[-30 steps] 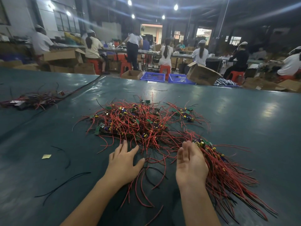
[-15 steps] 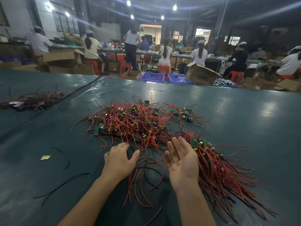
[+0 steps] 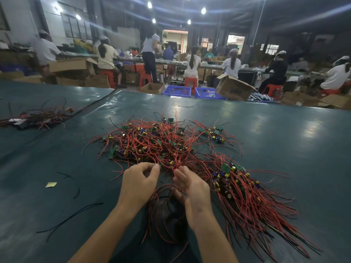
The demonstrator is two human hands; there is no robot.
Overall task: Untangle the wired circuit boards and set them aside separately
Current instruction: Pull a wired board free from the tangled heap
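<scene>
- Red leads (image 3: 161,202) loop loose on the sheet between both wrists. Right hand (image 3: 191,188) has its fingers curled into them, gripping a few strands. Left hand (image 3: 139,180) pinches thumb to forefinger on a lead at the near rim of the tangled pile (image 3: 155,143). Can't tell which board either strand belongs to.
- Risk: pulling while strands cross likely tightens the knot, or drags a clump of boards along instead of one.
- Risk: thin lead at a solder joint is probably the weak point; a sharp yank could tear it off.
- Risk: combed bundle (image 3: 247,198) lies just right of the right hand and touches the pile's near-right edge. A wrist sweep or dragged strand would re-mix it.
- Surface: table (image 3: 284,139) under a dark green glossy sheet, lamp glare on it. Looks slick, so the pile likely won't anchor itself.
- Black wire offcuts (image 3: 70,217) and a yellow scrap (image 3: 50,184) lie left of the left arm, apart from the work.
- Second heap (image 3: 38,117) sits far left, beyond a seam in the sheet.
- Room: blue crates (image 3: 177,90) and a cardboard box (image 3: 234,88) past the far edge; workers (image 3: 191,63) at benches, red stools (image 3: 145,78), ceiling lamps (image 3: 203,10), dim hall.
</scene>
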